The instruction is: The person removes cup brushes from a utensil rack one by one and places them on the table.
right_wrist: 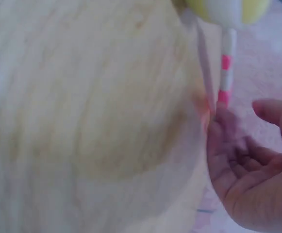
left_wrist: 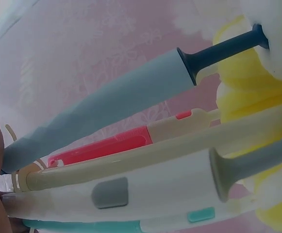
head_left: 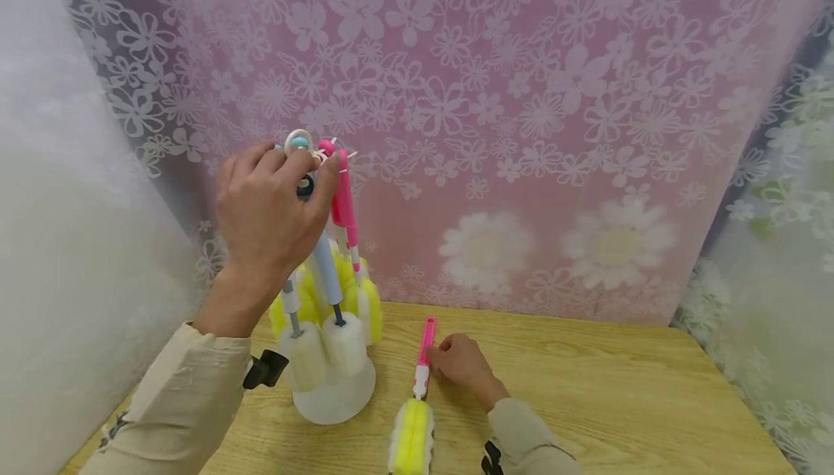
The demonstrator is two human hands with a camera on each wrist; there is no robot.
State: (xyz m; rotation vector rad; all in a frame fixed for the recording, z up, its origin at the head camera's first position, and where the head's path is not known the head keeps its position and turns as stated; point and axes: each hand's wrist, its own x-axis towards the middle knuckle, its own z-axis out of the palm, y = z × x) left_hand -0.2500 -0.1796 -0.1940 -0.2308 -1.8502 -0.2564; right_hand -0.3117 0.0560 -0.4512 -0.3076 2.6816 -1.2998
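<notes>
My left hand (head_left: 267,207) grips the top of a brush stand, whose white ring (head_left: 299,134) pokes up past the fingers. From the stand hang several sponge bottle brushes, among them a blue-handled one (left_wrist: 116,107), a white-and-grey-handled one (left_wrist: 145,187) and a pink-handled one (head_left: 343,200). Exactly which handle ends the fingers touch is hidden. My right hand (head_left: 464,365) is beside another pink-handled bottle brush (head_left: 412,435) lying on the table, fingertips at its handle. In the right wrist view the thumb stands apart from the loosely bent fingers.
The stand's round whitish base (head_left: 335,402) rests on the wood-grain table (head_left: 586,395), left of the lying brush. A pink flowered curtain (head_left: 489,135) hangs behind the table, with pale sheets at both sides.
</notes>
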